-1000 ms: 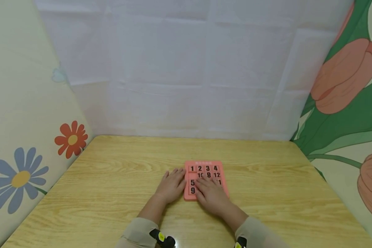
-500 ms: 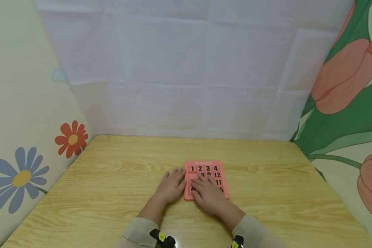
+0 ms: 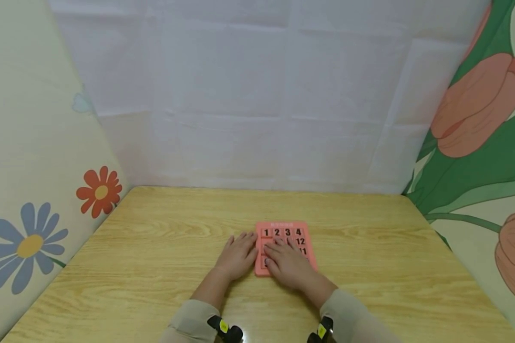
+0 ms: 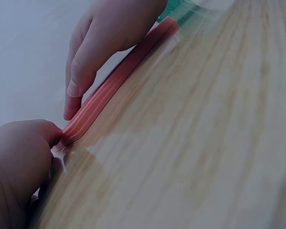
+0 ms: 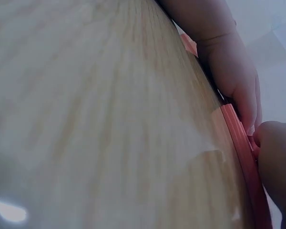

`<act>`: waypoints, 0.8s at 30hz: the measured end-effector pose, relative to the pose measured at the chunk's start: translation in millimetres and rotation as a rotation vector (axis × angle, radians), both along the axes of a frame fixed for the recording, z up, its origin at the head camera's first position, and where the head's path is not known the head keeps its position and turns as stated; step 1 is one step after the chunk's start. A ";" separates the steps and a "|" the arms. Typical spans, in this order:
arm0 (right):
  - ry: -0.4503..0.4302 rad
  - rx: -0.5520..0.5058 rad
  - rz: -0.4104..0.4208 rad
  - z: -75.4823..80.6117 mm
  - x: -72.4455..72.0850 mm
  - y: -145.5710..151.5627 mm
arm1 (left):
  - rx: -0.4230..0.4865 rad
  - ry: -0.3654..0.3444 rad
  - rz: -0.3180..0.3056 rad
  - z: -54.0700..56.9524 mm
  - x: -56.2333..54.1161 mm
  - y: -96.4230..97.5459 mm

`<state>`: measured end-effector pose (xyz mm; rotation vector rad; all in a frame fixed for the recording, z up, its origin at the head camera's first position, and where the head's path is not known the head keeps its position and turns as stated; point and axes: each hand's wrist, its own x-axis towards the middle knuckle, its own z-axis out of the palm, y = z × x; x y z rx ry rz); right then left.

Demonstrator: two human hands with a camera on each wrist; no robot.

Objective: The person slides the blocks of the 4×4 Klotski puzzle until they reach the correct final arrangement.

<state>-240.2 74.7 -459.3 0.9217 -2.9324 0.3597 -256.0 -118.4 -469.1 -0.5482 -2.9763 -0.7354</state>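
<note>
While touching the pink board (image 3: pixel 283 225) on the table (image 3: pixel 163 238) with an outstretched left hand (image 3: pixel 237 257), has shifted a loosely extended right hand (image 3: pixel 290 267) leftward over the tiles (image 3: pixel 287 232), apparently bringing leftmost ones within reach.

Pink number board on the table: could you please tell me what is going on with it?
A person's left grip touches the left edge of the pink number board, which lies flat on the wooden table. The right grip is over the number tiles. The top row shows 1, 2, 3, 4; several lower tiles are hidden under that grip.
</note>
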 end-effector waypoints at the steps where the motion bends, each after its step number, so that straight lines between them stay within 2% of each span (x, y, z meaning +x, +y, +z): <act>1: -0.006 0.002 0.000 0.1 -1.3 0.0 | -0.001 -0.001 0.000 -0.2 0.3 0.0; 10: -0.025 0.036 0.006 0.5 -12.8 1.7 | -0.002 -0.007 -0.006 -0.1 -0.1 1.1; 18: -0.036 0.051 0.000 0.5 -17.3 3.1 | 0.005 -0.009 -0.009 1.2 0.3 2.2; 24: -0.058 -0.029 -0.041 0.7 -11.8 8.7 | 0.014 -0.018 -0.005 1.1 0.8 2.6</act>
